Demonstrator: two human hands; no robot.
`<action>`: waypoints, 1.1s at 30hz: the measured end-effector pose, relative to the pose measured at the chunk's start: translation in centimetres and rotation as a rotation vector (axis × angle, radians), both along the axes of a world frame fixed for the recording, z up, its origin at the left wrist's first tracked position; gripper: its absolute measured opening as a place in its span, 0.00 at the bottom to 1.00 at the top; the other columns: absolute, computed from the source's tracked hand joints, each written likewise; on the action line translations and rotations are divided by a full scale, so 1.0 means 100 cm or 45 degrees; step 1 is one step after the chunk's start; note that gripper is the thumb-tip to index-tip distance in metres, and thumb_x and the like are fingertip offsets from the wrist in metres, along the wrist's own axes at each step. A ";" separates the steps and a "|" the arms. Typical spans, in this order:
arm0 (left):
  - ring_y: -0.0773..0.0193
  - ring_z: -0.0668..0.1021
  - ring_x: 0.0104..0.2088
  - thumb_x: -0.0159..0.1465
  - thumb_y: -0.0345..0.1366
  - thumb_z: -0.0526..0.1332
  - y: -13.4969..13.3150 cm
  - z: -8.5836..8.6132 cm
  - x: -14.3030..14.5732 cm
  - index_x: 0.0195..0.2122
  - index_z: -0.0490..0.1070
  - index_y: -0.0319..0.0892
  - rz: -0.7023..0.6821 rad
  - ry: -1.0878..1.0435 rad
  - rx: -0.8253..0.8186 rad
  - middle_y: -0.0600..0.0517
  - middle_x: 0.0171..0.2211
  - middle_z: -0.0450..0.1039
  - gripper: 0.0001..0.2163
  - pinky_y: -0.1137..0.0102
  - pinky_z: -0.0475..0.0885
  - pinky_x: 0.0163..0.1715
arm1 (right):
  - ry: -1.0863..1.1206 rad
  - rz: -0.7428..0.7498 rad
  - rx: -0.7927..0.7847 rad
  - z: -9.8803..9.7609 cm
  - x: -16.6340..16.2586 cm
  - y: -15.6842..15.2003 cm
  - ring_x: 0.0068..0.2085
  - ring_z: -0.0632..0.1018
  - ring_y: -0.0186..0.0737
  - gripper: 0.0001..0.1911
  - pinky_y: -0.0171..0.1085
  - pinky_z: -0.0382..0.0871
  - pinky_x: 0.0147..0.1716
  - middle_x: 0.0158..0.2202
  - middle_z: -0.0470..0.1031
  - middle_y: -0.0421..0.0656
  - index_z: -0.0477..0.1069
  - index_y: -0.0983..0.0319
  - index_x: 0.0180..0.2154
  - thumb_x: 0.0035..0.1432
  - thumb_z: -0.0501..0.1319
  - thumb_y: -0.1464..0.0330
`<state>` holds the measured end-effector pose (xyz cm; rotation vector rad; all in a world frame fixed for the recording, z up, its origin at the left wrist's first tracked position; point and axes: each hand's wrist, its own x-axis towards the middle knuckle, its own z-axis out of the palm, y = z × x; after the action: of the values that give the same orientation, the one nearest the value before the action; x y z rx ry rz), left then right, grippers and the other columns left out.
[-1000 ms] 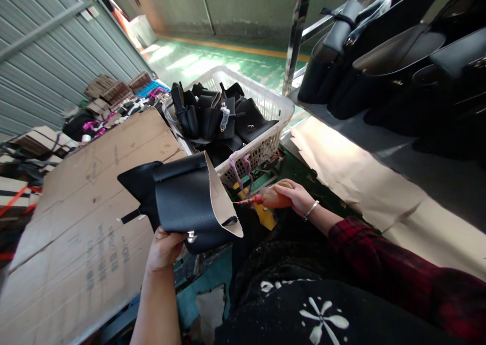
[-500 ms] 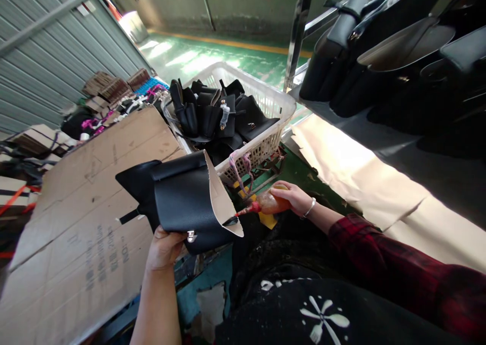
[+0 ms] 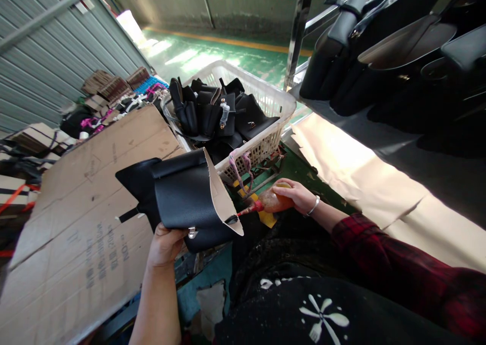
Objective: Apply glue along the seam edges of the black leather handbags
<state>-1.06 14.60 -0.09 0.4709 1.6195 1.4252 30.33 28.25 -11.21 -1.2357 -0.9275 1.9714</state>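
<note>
A black leather bag piece (image 3: 186, 198) with a beige inner side and a small metal clasp is held up in front of me. My left hand (image 3: 165, 244) grips its lower edge near the clasp, thumb on the outside; the other fingers are mostly hidden. My right hand (image 3: 296, 196) is wrapped round a squeeze bottle (image 3: 274, 200) of orange-brown liquid. The bottle's red nozzle points left, its tip at the bag piece's open right edge, close to the beige lining. I cannot tell whether the tip touches.
Behind the bag piece stands a white plastic basket (image 3: 266, 132) full of black bag pieces. A cardboard sheet (image 3: 94, 198) covers the surface at left, with piled materials (image 3: 110, 102) beyond it. Large black bags (image 3: 353, 77) fill a rack at right, above brown paper (image 3: 341, 163).
My right hand and the bottle have shifted slightly to the right, drawing the nozzle tip a little outward along the bag piece's edge. My left hand has barely moved.
</note>
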 end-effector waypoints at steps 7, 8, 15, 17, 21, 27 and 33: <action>0.67 0.72 0.17 0.30 0.23 0.68 0.007 0.002 0.007 0.15 0.73 0.40 0.050 -0.022 -0.009 0.54 0.15 0.72 0.10 0.71 0.70 0.21 | 0.028 0.011 -0.020 0.001 0.001 -0.004 0.27 0.74 0.37 0.23 0.37 0.67 0.29 0.26 0.75 0.40 0.73 0.62 0.28 0.32 0.75 0.55; 0.67 0.72 0.17 0.29 0.23 0.68 0.008 0.002 0.008 0.15 0.74 0.40 0.064 -0.029 -0.020 0.54 0.15 0.72 0.10 0.72 0.70 0.20 | 0.037 0.014 -0.024 0.001 0.001 -0.004 0.28 0.74 0.37 0.22 0.36 0.67 0.29 0.26 0.75 0.40 0.73 0.62 0.28 0.33 0.75 0.56; 0.67 0.72 0.17 0.28 0.23 0.66 0.013 0.003 0.008 0.15 0.75 0.42 0.108 -0.049 -0.018 0.54 0.16 0.74 0.11 0.73 0.70 0.20 | 0.084 0.020 -0.034 0.002 -0.001 -0.004 0.28 0.74 0.37 0.22 0.36 0.67 0.30 0.27 0.75 0.40 0.73 0.62 0.29 0.34 0.75 0.56; 0.67 0.72 0.17 0.28 0.23 0.66 0.013 0.002 0.008 0.15 0.75 0.42 0.110 -0.049 -0.020 0.54 0.16 0.74 0.11 0.73 0.70 0.20 | 0.064 0.059 -0.022 0.002 -0.001 -0.006 0.28 0.74 0.38 0.22 0.37 0.67 0.30 0.27 0.76 0.40 0.73 0.62 0.29 0.34 0.75 0.56; 0.66 0.73 0.18 0.28 0.23 0.66 0.011 0.001 0.007 0.15 0.75 0.41 0.104 -0.057 -0.017 0.54 0.16 0.74 0.11 0.72 0.71 0.21 | 0.041 0.086 -0.013 0.000 0.000 -0.010 0.28 0.74 0.39 0.22 0.37 0.67 0.30 0.27 0.76 0.40 0.73 0.62 0.29 0.35 0.74 0.56; 0.66 0.72 0.16 0.29 0.22 0.65 0.013 0.001 0.006 0.14 0.73 0.41 0.082 -0.052 0.022 0.54 0.15 0.72 0.10 0.71 0.70 0.20 | 0.012 0.011 0.076 -0.002 0.001 -0.008 0.29 0.75 0.39 0.22 0.38 0.68 0.32 0.28 0.76 0.41 0.73 0.61 0.30 0.35 0.74 0.55; 0.69 0.69 0.15 0.28 0.23 0.63 0.014 0.001 0.006 0.12 0.71 0.42 0.103 -0.048 0.037 0.56 0.13 0.70 0.09 0.74 0.68 0.18 | 0.080 -0.079 0.041 -0.001 0.002 -0.009 0.29 0.74 0.39 0.22 0.38 0.67 0.31 0.29 0.76 0.41 0.72 0.61 0.30 0.36 0.74 0.55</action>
<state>-0.44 15.98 -0.02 0.3968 1.6052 1.5110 30.53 27.39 -11.33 -1.1639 -0.8766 1.9283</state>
